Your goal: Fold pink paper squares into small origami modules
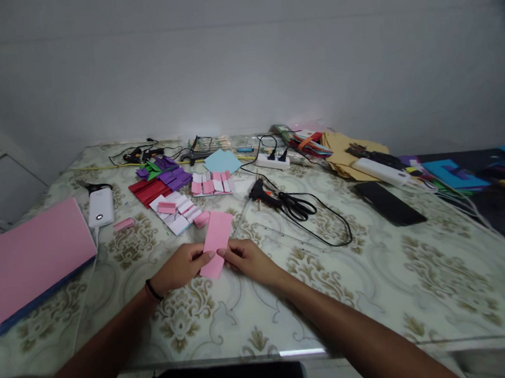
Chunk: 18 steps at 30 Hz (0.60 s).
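Observation:
Between my two hands is a pink paper strip [218, 231], tilted with its far end leaning to the right. My left hand [180, 267] grips its left edge near the lower end, thumb on top. On the opposite edge my right hand [248, 260] pinches it the same way, the two thumbs almost meeting; the fingers underneath are partly hidden. Just beyond lie folded white and pink paper pieces [178, 212] and a small pink folded piece [202, 219]. A black glue gun [264, 195] rests to the right of the strip.
Pink sheets [43, 255] and a white power bank [100, 208] lie left. Red folded paper [147, 190], purple folded paper [175, 176] and light blue sheets [223, 161] sit farther back. A power strip [273, 162], looped black cable [297, 206] and black phone [389, 203] are right.

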{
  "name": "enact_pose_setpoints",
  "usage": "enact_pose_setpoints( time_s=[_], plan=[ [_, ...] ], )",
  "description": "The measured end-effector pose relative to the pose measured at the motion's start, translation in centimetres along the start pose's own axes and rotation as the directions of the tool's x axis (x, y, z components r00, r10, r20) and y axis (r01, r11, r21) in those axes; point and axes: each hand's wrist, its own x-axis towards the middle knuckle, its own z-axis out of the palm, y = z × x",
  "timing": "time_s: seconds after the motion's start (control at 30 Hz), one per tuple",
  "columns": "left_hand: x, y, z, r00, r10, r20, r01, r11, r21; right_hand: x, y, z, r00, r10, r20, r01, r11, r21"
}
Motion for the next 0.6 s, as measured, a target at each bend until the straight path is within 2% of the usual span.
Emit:
enact_pose_setpoints(
  time_s=[0.33, 0.6],
  plan=[
    [0.03, 0.33, -0.04, 0.998, -0.021, -0.057, 0.023, 0.999, 0.032, -0.03, -0.08, -0.02, 1.0, -0.02, 0.004, 0.02, 0.999, -0.03],
    [0.03, 0.18, -0.06, 0.999, -0.024, -0.049, 0.026, 0.999, 0.028, -0.08, -0.49, -0.01, 0.999, -0.034, -0.009, 0.034, 0.999, -0.033]
  ],
)
